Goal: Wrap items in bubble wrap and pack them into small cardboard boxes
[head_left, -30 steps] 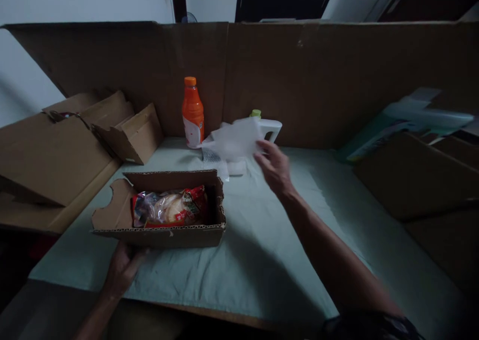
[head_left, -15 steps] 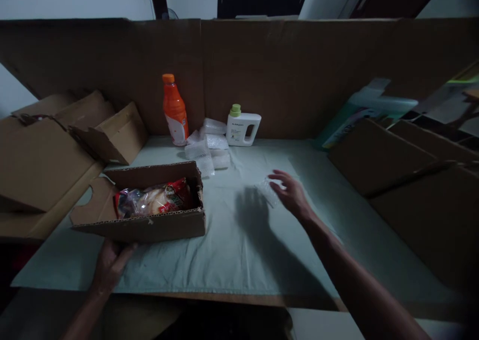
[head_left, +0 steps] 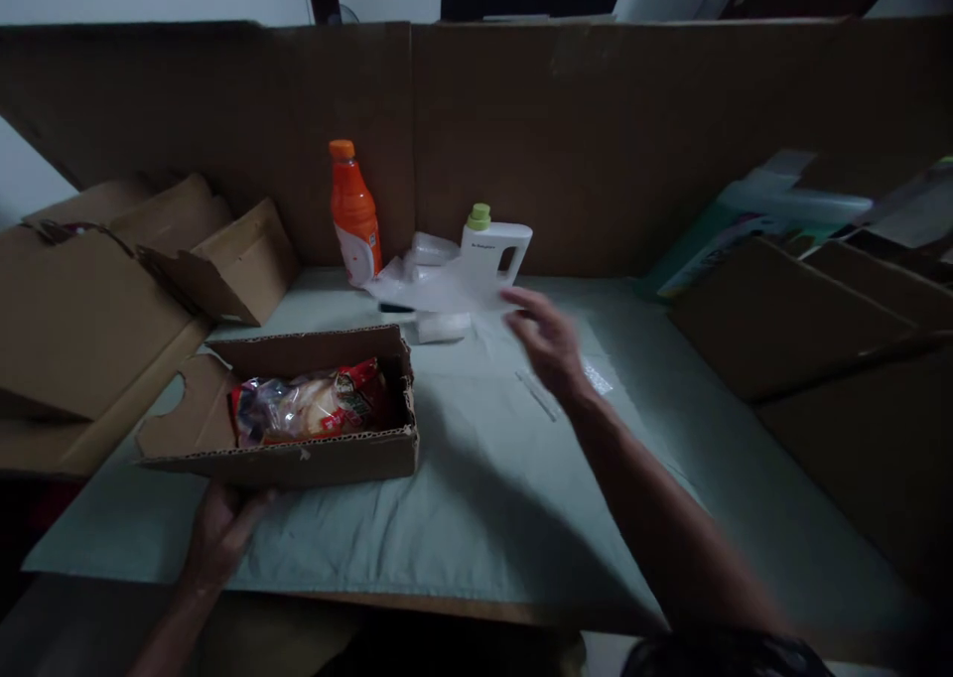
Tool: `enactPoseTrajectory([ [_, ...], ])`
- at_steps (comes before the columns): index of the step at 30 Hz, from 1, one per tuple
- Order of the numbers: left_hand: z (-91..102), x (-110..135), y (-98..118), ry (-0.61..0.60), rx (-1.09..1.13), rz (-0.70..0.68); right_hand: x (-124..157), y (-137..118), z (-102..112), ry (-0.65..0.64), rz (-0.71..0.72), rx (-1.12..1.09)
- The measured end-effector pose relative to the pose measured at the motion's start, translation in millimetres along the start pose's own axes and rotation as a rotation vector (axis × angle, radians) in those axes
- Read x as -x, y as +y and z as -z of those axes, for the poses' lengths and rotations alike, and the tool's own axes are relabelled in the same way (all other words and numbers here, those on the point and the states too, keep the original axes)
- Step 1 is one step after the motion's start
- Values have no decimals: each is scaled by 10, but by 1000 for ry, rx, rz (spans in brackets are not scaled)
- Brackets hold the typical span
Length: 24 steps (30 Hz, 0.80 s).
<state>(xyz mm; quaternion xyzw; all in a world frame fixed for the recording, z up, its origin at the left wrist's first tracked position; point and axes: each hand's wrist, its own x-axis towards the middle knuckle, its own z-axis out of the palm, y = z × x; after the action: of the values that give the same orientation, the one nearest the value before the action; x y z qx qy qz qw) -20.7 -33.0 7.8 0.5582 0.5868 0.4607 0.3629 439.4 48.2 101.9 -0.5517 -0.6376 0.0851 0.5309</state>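
Observation:
My left hand (head_left: pixel 223 528) grips the near underside of an open cardboard box (head_left: pixel 298 467), its fingers partly hidden beneath. Inside the box lies a clear plastic packet with red ends (head_left: pixel 305 404). My right hand (head_left: pixel 547 339), smeared by motion, pinches the right end of a translucent bubble wrap sheet (head_left: pixel 447 288). The sheet stretches left across the front of a white jug with a green cap (head_left: pixel 480 245). Under and behind it are more bubble wrap pieces (head_left: pixel 443 328). An orange bottle (head_left: pixel 355 210) stands at the sheet's left end.
Cardboard boxes (head_left: pixel 245 270) stand on the left and another cardboard box (head_left: pixel 804 320) on the right. Behind that one leans a large teal bottle (head_left: pixel 715 235). A cardboard wall (head_left: pixel 596 141) closes the back. Thin clear scraps (head_left: pixel 540 394) lie on the green cloth (head_left: pixel 476 518).
My right hand has moved left and away from me to the bubble wrap pile and now holds a sheet lifted from it. My left hand stays at the box.

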Motion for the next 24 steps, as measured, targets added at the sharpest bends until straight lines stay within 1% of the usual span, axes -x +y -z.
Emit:
enactPoseTrajectory([
  [2, 10, -15, -17, -7, -1, -11, 188, 163, 542, 228, -257, -156],
  [3, 12, -18, -19, -13, 6, -8, 322, 243, 812, 318, -405, -166],
  [4, 11, -18, -16, -14, 15, 0, 476, 313, 1068, 395, -554, -129],
  [5, 10, -16, -9, -21, 22, 11, 639, 369, 1303, 402, -685, -69],
  [6, 6, -12, 3, -27, 23, 21, 801, 406, 1508, 423, -753, -17],
  [7, 3, -8, 17, -28, 21, 22, 951, 419, 1674, 447, -771, 42],
  [8, -1, -5, 34, -30, 16, 19, 1083, 404, 1790, 473, -753, 205],
  [9, -5, -3, 52, -28, 7, 14, 1193, 359, 1848, 505, -702, 365],
  [10, -9, -2, 68, -27, -3, 11, 1280, 282, 1840, 532, -598, 483],
  [11, -11, -3, 80, -20, -12, 9, 1347, 175, 1760, 524, -473, 562],
  [12, -13, -5, 87, -11, -19, 8, 1399, 41, 1607, 485, -337, 576],
  [13, -14, -9, 86, -6, -23, 11, 1437, -109, 1388, 384, -216, 532],
  [14, -13, -13, 77, 0, -20, 14, 1465, -265, 1114, 185, -135, 427],
  [15, -9, -17, 61, 13, -11, 15, 1483, -417, 803, 13, -92, 307],
  [17, 8, -24, 12, 25, 8, 20, 1486, -673, 156, -308, -21, 114],
  [18, 21, -24, -14, 20, 10, 20, 1473, -768, -138, -425, 11, 39],
  [19, 36, -19, -38, 7, 3, 16, 1453, -839, -389, -490, 36, -30],
  [20, 48, -10, -56, -7, -10, 11, 1431, -888, -585, -522, 51, -83],
  [21, 53, 5, -65, -24, -30, 7, 1410, -915, -721, -522, 61, -124],
  [22, 45, 23, -62, -42, -50, 2, 1395, -923, -796, -499, 63, -151],
  [23, 16, 43, -46, -56, -66, -7, 1387, -914, -816, -462, 56, -168],
  [24, -38, 59, -16, -72, -77, -22, 1387, -889, -787, -416, 40, -175],
])
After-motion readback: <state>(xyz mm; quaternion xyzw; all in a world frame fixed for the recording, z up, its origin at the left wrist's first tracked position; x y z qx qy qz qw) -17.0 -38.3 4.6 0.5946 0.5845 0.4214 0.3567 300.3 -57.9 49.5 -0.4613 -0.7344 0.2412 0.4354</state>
